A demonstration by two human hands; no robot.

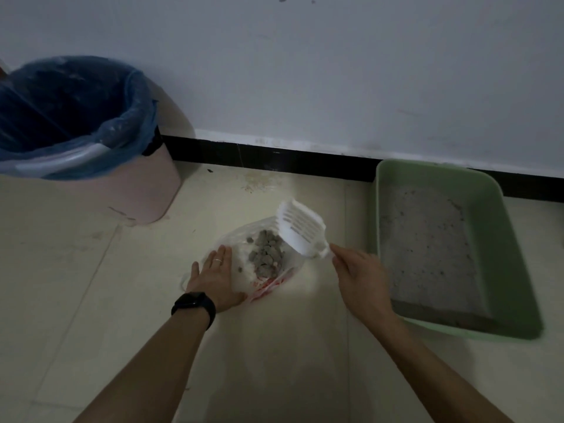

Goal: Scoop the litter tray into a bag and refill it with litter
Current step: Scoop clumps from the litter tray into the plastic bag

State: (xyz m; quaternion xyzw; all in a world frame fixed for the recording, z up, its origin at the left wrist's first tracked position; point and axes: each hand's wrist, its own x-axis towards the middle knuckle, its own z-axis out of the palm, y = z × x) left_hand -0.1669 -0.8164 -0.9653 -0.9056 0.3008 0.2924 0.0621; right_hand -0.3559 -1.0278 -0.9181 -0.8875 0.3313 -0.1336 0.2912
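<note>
A green litter tray [515,239] lies on the floor at the right, with a thin layer of grey litter [427,248] inside. A clear plastic bag [244,270] with red print lies on the floor in the middle, holding a heap of grey clumps [267,253]. My left hand [218,277] rests flat on the bag's left side, fingers straight. My right hand [360,276] grips the handle of a white slotted scoop [300,228], which is tilted over the bag's right edge, its slots showing nothing in them.
A pink bin [146,190] lined with a blue bag [76,111] stands at the back left against the white wall. A black skirting strip [274,157] runs along the wall's foot. The floor is pale tile, dimly lit.
</note>
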